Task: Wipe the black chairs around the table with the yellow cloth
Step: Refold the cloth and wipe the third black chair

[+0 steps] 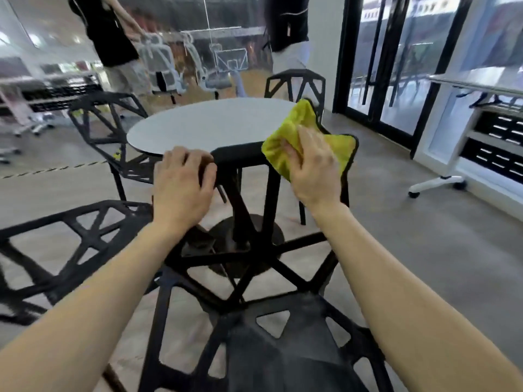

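Note:
A black lattice chair (pixel 243 267) stands right in front of me, its back facing the round white table (pixel 209 123). My left hand (pixel 182 183) grips the left end of the chair's top rail (pixel 237 155). My right hand (pixel 312 168) holds the yellow cloth (pixel 294 128) against the right end of that rail, with the cloth bunched and draped over the corner. More black chairs stand around the table: one at the left (pixel 65 244), one at the far left (pixel 107 123), one at the far side (pixel 294 83).
Two people (pixel 113 32) stand beyond the table by a glass wall. A white wheeled folding table (pixel 464 131) stands at the right before black-framed glass doors (pixel 396 58). Open grey floor lies to the right of my chair.

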A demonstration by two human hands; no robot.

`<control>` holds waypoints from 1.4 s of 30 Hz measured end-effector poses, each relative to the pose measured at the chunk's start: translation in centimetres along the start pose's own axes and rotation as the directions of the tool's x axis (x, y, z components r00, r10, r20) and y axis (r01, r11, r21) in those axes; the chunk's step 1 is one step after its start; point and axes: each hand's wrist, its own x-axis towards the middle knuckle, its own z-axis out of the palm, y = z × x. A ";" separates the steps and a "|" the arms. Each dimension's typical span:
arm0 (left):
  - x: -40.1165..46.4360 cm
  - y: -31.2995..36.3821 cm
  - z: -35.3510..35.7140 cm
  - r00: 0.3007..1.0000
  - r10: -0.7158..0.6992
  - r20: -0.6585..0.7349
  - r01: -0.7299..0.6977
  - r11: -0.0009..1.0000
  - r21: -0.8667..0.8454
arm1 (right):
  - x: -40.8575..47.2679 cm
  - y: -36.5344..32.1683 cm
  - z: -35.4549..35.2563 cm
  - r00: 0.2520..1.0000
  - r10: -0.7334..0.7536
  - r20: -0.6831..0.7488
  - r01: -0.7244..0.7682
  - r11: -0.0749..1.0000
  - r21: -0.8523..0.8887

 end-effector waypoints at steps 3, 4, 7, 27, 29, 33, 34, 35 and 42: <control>1.0 -3.2 -0.8 0.940 -0.172 0.294 0.133 0.980 0.147 | -0.8 -3.5 9.4 0.973 -0.136 0.186 0.153 0.985 -0.076; 0.8 -3.4 -0.6 0.930 -0.198 0.310 0.162 0.977 0.137 | -1.3 -4.5 11.1 0.963 -0.172 0.207 0.194 0.977 -0.090; 0.6 -3.6 0.6 0.952 -0.245 0.186 0.233 0.969 0.085 | -0.7 -3.4 10.4 0.889 -0.362 0.280 0.402 0.910 -0.102; 0.7 -5.1 2.4 0.965 -0.219 0.144 0.216 0.976 0.036 | -15.5 0.2 7.7 0.810 -0.372 0.454 0.386 0.920 0.065; 0.6 -5.3 2.4 0.963 -0.228 0.143 0.230 0.973 0.000 | -14.0 -1.7 7.2 0.859 -0.323 0.397 0.336 0.941 0.040; 0.0 -5.3 1.9 0.973 -0.199 0.118 0.210 0.974 -0.087 | -3.3 -8.3 6.1 0.994 -0.112 -0.013 0.113 0.980 0.163; -0.2 -5.2 1.7 0.975 -0.191 0.116 0.203 0.973 -0.108 | -1.0 -9.1 6.4 0.993 -0.104 -0.051 0.110 0.985 0.135; -0.3 -5.1 1.7 0.975 -0.191 0.117 0.205 0.971 -0.121 | 0.5 -9.6 7.1 0.990 -0.137 -0.038 0.139 0.988 0.060; 0.5 -5.7 2.4 0.958 -0.232 0.166 0.248 0.965 -0.080 | -13.8 -2.2 7.5 0.928 -0.181 0.327 0.181 0.983 0.030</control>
